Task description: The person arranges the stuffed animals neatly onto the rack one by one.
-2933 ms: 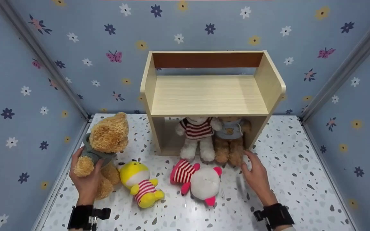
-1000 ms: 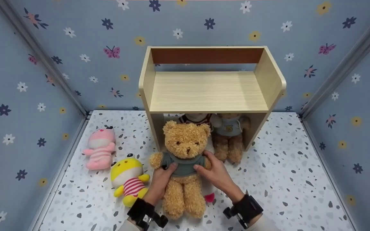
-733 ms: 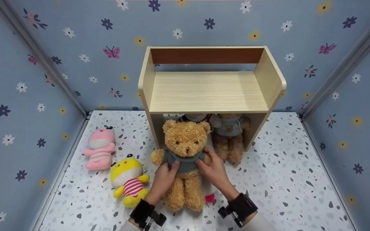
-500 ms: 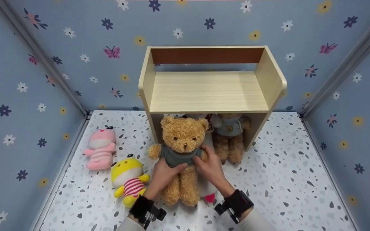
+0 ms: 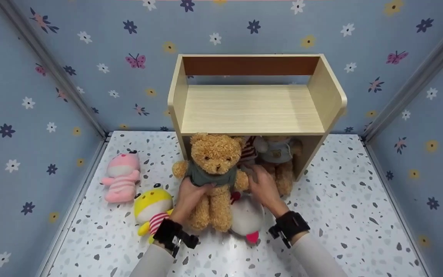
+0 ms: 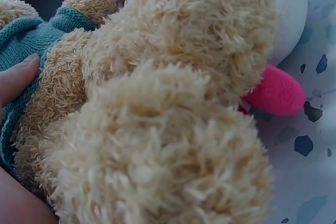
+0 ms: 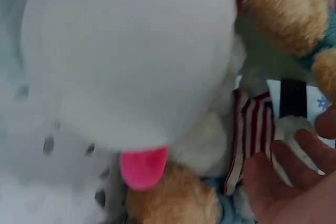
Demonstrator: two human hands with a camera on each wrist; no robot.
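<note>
My left hand (image 5: 190,197) grips a curly tan teddy bear (image 5: 214,156) by the side of its green sweater, thumb across the front. The bear is upright, facing me, at the left half of the shelf's lower opening. Beside the bear's arm, my right hand (image 5: 264,187) has its fingers extended and holds nothing. In the right wrist view those fingers (image 7: 294,156) reach over the red-striped sweater of a white plush toy (image 7: 251,135). That toy sits inside the shelf, mostly hidden behind the tan bear. A brown bear in a light blue top (image 5: 277,154) sits to its right.
A wooden two-level shelf (image 5: 250,109) stands against the flowered wall. A white-headed plush with pink ears (image 5: 249,217) lies in front of it, partly covered by the tan bear. At left lie a pink plush (image 5: 121,177) and a yellow plush (image 5: 153,204).
The tan bear came from the far left to the middle, then moved back toward the shelf's lower opening. My right hand let go of its side and shifted right.
</note>
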